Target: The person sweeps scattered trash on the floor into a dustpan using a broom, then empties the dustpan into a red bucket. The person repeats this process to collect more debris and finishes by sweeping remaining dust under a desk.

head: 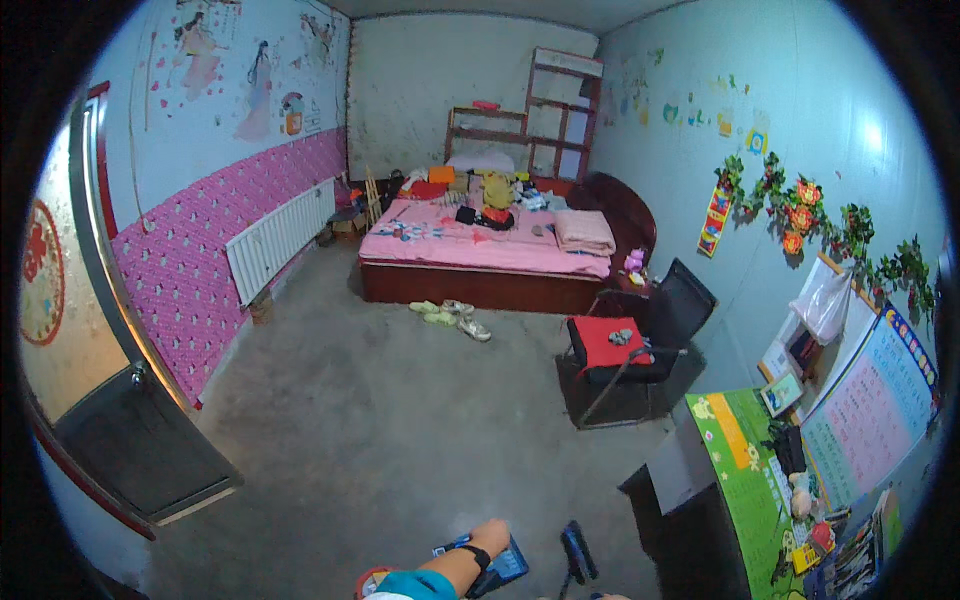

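My left hand (491, 535) is at the bottom middle, with a black wristband (477, 556) on the wrist and a teal sleeve (421, 584) behind it. It is over a flat blue object (511, 564), and whether the fingers grip it cannot be seen. To the right, a dark blue object (577, 551) with a thin dark stem stands or lies over the floor. A small skin-coloured sliver at the bottom edge may be my right hand (611, 597); its fingers are hidden. A red-rimmed round thing (369, 580) shows partly beside the sleeve.
Right of me stands a desk with a green patterned top (724, 465), cluttered along the wall. Beyond it is a black chair (679, 315) with a red cloth (604, 334). Shoes (450, 316) lie before the pink-covered bed (480, 259). A door (142, 435) is at left.
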